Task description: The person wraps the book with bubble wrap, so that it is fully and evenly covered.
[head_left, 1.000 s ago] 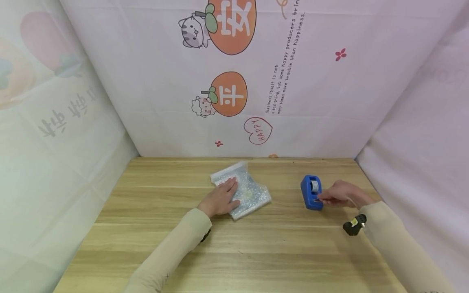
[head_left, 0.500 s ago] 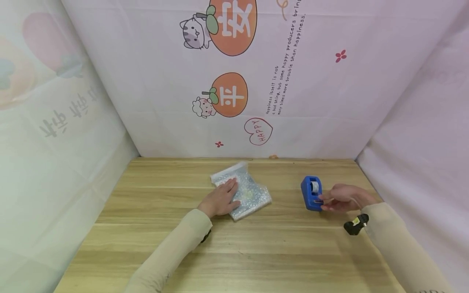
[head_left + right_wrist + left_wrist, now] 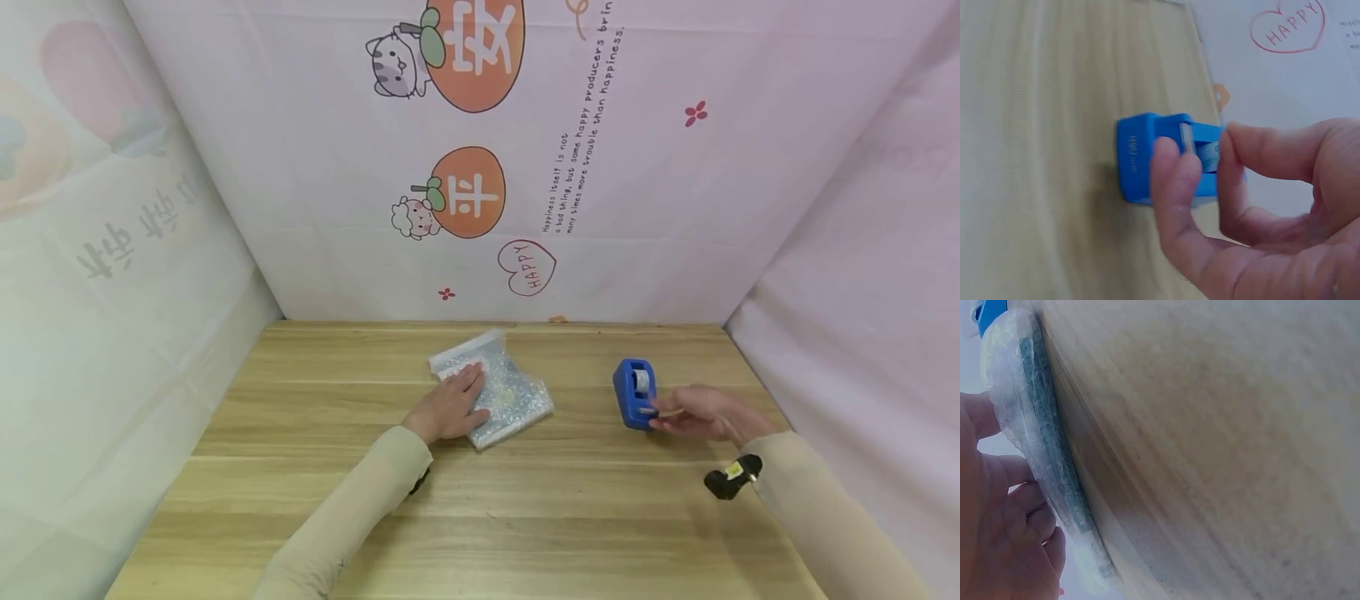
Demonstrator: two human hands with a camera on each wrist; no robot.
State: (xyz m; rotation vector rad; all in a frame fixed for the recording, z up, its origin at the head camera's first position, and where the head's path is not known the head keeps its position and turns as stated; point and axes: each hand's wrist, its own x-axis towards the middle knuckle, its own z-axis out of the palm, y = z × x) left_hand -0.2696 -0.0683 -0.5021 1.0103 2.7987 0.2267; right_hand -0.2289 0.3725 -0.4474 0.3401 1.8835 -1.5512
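Observation:
A flat package in bubble wrap (image 3: 517, 404) lies on the table, with something dark blue-green inside, seen edge-on in the left wrist view. My left hand (image 3: 447, 407) rests on its left part, fingers spread over the wrap. To the right stands a blue tape dispenser (image 3: 630, 400) with a roll of clear tape (image 3: 641, 381) in it. My right hand (image 3: 701, 412) is at its front end. In the right wrist view the thumb and index finger (image 3: 1227, 156) pinch together by the tape; the strip between them is hard to make out. The other fingertips hang before the dispenser, blurred.
The wooden table (image 3: 480, 517) ends at a printed cloth backdrop (image 3: 622, 275) behind. White cloth walls (image 3: 847, 275) close in both sides. A black wrist camera (image 3: 731, 477) sits on the right sleeve.
My right hand has shifted a little at the dispenser's front, its wrist dropping slightly, and is now blurred by motion. The left hand and the bubble-wrapped package stay in place.

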